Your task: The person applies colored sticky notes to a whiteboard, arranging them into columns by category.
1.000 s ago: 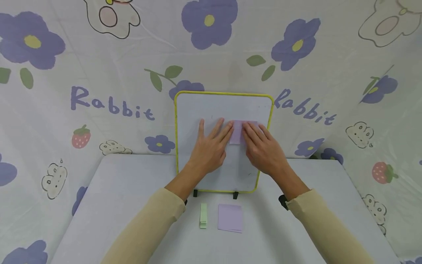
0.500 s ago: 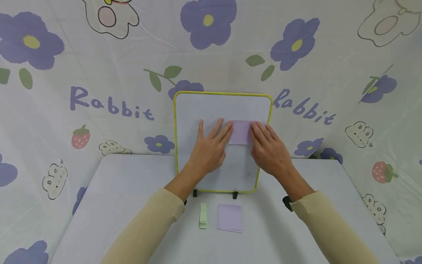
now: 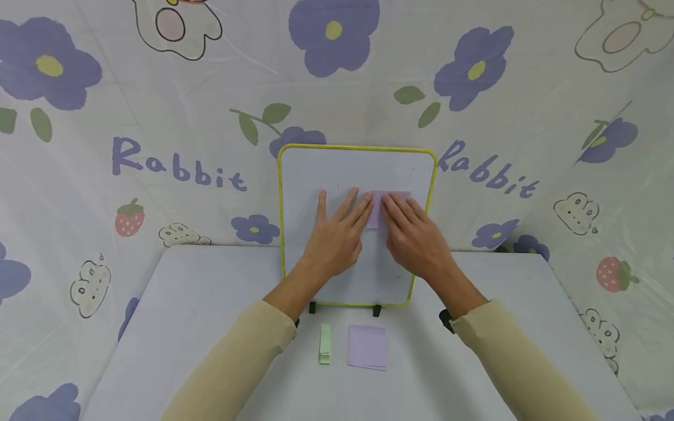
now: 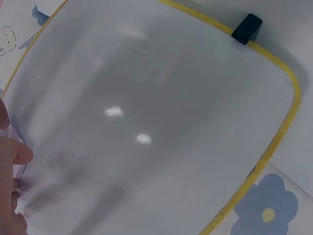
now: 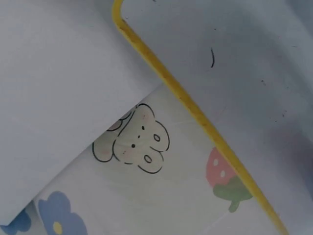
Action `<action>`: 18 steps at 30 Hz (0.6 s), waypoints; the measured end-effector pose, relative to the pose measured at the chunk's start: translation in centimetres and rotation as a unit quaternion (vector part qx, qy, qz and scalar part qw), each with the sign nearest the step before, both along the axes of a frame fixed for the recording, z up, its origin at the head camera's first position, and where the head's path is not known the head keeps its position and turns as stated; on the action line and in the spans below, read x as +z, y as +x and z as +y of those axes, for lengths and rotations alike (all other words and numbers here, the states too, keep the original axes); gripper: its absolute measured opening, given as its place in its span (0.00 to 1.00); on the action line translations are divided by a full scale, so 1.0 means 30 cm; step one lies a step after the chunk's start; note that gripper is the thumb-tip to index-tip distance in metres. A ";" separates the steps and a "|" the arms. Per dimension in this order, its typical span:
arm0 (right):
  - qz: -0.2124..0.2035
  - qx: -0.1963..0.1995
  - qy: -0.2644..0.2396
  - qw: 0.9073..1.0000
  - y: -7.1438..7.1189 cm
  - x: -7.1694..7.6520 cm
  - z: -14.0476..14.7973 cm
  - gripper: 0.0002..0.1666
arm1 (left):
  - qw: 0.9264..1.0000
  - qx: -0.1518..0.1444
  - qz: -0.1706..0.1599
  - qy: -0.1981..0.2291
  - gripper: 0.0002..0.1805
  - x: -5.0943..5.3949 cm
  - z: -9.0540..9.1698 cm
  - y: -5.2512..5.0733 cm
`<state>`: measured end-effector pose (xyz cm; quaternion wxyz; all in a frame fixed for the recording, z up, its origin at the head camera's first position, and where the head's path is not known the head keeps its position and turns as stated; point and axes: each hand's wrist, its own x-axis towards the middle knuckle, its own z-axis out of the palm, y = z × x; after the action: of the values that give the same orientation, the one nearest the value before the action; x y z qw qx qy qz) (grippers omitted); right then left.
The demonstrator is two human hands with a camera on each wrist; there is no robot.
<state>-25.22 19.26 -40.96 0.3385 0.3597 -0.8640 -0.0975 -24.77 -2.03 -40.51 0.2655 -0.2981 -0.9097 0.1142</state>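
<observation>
A purple sticky note [image 3: 375, 218] lies flat against the upper right part of a whiteboard [image 3: 310, 169] with a yellow frame. My left hand [image 3: 336, 238] rests on the board with straight, spread fingers, its fingertips at the note's left edge. The fingers of my right hand [image 3: 416, 237] are extended and press on the note, covering much of its right part. In the left wrist view, part of the left hand [image 4: 12, 181] shows at the left edge beside a corner of the note. The right wrist view does not show the right hand.
Two black feet [image 3: 377, 310] hold the board upright on a white table [image 3: 221, 327]. In front lie a purple sticky-note pad [image 3: 367, 347] and a narrow strip of folded green paper [image 3: 325, 344]. Behind hangs a printed cloth [image 3: 358, 111] with flowers and rabbits.
My right hand slid right across the note, baring more of it, then came back left toward my left hand. The left hand has stayed in place.
</observation>
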 end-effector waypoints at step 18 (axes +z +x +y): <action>-0.008 -0.002 0.009 1.000 0.007 0.003 -0.029 0.38 | 1.000 0.001 0.012 -0.002 0.39 -0.005 0.003 0.012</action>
<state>-25.01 18.40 -40.87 0.3282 0.3618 -0.8664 -0.1031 -24.42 -1.94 -40.67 0.2756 -0.2959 -0.9067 0.1199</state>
